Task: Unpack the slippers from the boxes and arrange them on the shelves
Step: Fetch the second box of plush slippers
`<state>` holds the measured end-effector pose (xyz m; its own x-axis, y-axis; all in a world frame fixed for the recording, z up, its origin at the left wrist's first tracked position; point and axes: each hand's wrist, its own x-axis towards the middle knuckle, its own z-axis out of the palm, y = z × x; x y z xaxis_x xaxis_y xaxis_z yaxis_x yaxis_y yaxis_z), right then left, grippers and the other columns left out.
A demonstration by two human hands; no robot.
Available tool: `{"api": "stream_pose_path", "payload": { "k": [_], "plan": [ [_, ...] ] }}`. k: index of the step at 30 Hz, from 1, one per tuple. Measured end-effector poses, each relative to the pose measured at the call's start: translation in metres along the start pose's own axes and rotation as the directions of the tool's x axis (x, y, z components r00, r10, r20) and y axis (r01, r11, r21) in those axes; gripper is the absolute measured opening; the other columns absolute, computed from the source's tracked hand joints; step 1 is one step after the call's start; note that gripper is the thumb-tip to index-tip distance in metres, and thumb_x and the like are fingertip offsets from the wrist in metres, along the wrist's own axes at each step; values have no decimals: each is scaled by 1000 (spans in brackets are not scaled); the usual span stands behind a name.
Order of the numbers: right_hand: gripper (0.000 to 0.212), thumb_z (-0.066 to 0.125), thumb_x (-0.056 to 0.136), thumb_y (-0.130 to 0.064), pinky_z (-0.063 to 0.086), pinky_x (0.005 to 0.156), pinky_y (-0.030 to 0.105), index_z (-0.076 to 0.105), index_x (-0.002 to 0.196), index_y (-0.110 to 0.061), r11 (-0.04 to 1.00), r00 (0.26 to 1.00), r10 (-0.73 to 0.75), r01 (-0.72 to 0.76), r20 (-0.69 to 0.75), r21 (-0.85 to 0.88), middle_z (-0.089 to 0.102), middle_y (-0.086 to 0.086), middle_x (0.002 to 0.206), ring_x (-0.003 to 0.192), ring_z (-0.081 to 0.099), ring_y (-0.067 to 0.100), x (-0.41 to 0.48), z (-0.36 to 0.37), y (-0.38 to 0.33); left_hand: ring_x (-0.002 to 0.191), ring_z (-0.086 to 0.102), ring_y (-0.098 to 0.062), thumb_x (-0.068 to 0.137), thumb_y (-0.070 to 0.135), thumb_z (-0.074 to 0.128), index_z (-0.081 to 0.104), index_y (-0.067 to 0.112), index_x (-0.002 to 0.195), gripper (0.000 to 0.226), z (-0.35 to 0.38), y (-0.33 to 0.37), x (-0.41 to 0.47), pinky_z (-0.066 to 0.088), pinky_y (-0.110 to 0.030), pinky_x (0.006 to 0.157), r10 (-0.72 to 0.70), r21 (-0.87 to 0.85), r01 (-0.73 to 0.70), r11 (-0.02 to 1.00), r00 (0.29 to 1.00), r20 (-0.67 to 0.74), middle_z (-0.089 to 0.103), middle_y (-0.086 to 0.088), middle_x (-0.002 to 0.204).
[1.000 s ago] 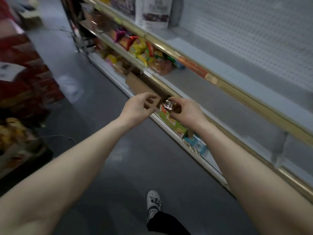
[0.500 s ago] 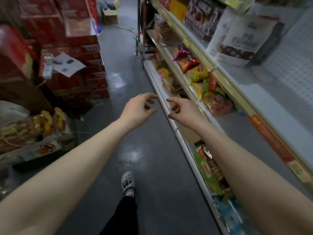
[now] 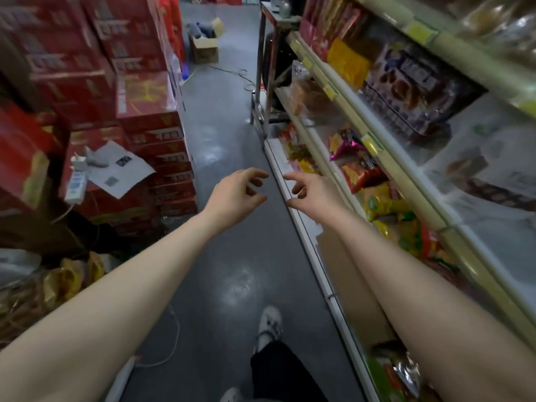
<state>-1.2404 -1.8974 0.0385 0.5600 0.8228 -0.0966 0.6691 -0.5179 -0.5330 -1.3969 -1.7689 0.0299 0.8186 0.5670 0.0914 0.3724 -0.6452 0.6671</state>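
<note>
I am holding the left hand (image 3: 235, 195) and right hand (image 3: 314, 195) near each other over the floor (image 3: 220, 250), fingers (image 3: 256, 173) loosely curled, gripping nothing, with shelves (image 3: 401, 177) running along the right, red boxes (image 3: 150, 134) stacked left and an open cardboard box (image 3: 204, 49) sitting farthest back

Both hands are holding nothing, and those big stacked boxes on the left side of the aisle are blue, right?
Not quite. The stacked boxes are red, not blue, as the head view shows. The rest is right: the left hand and the right hand hold nothing, and the boxes stand on the left side of the aisle.
</note>
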Motion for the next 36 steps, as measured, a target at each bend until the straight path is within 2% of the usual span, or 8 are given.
{"api": "stream_pose_path", "payload": {
  "k": [9, 15, 17, 24, 31, 36],
  "plan": [
    [59, 79, 76, -23, 55, 88, 39, 61, 131, -33, 993, 992, -119, 119, 40, 12, 68, -5, 97, 90, 66, 17, 283, -21, 6, 88, 66, -11, 85, 25, 71, 59, 27, 127, 43, -34, -81, 246, 54, -36, 87, -106, -15, 105, 994, 990, -95, 65, 6, 111],
    [59, 78, 77, -27, 54, 86, 32, 60, 132, -35, 979, 977, -198, 200, 76, -33, 68, -9, 98, 90, 65, 12, 458, -40, -15, 86, 65, -9, 86, 23, 70, 58, 28, 127, 43, -71, -133, 393, 52, -28, 83, -175, -74, 165, 983, 972, -157, 64, 7, 111],
    [59, 78, 79, -25, 54, 87, 34, 59, 134, -33, 976, 971, -216, 219, 105, -15, 66, -7, 99, 91, 64, 13, 514, -41, -23, 84, 65, -8, 86, 23, 70, 59, 27, 127, 43, -80, -157, 442, 50, -23, 80, -193, -99, 177, 979, 965, -179, 63, 6, 110],
    [58, 77, 82, -22, 54, 92, 35, 57, 136, -32, 978, 973, -208, 208, 96, 10, 66, -5, 104, 94, 64, 13, 717, -36, -57, 84, 65, -10, 84, 19, 71, 61, 27, 124, 42, -124, -251, 626, 52, -26, 83, -207, -151, 178, 972, 957, -201, 63, 5, 109],
    [56, 75, 83, -24, 52, 92, 32, 57, 136, -32, 983, 977, -182, 184, 109, -13, 68, -3, 106, 96, 65, 15, 917, -55, -97, 84, 65, -11, 84, 21, 70, 60, 29, 124, 42, -183, -325, 812, 53, -36, 87, -230, -164, 198, 966, 951, -206, 61, 9, 107],
    [56, 75, 79, -22, 54, 87, 36, 60, 132, -32, 983, 980, -181, 181, 86, 15, 66, -6, 99, 88, 64, 15, 1075, -58, -108, 82, 65, -10, 84, 20, 68, 60, 28, 125, 42, -217, -375, 949, 51, -29, 84, -234, -155, 202, 967, 945, -229, 64, 6, 109]
  ]
}}
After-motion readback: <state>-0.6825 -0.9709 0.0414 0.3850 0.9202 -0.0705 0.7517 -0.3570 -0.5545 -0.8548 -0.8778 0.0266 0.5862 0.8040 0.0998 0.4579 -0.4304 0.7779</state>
